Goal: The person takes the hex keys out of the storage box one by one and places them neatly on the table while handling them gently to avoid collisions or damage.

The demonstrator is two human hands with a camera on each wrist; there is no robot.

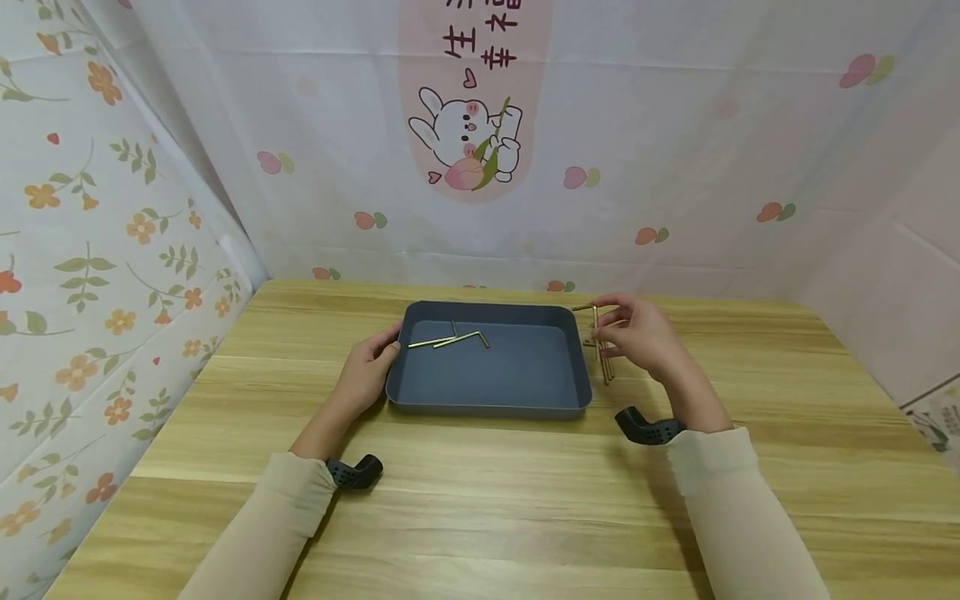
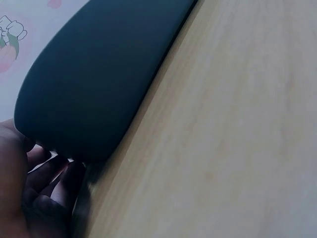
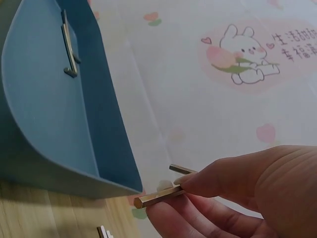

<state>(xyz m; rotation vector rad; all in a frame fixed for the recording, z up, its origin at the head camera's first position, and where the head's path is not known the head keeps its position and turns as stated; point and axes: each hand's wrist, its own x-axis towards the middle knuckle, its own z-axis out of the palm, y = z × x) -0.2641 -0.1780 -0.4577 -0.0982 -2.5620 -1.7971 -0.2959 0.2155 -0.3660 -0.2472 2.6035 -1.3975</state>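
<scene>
A shallow blue-grey tray sits on the table, with two brass-coloured L-shaped hex keys lying in its left part. My left hand grips the tray's left end, thumb at the rim; in the left wrist view its fingers are partly hidden behind the tray wall. Just past the right end, my right hand pinches another hex key between thumb and fingers. Below that hand lie more hex keys on the wood, partly covered by it.
The wooden table runs back to a white printed curtain. A floral curtain hangs along the left side. Each wrist wears a black camera mount.
</scene>
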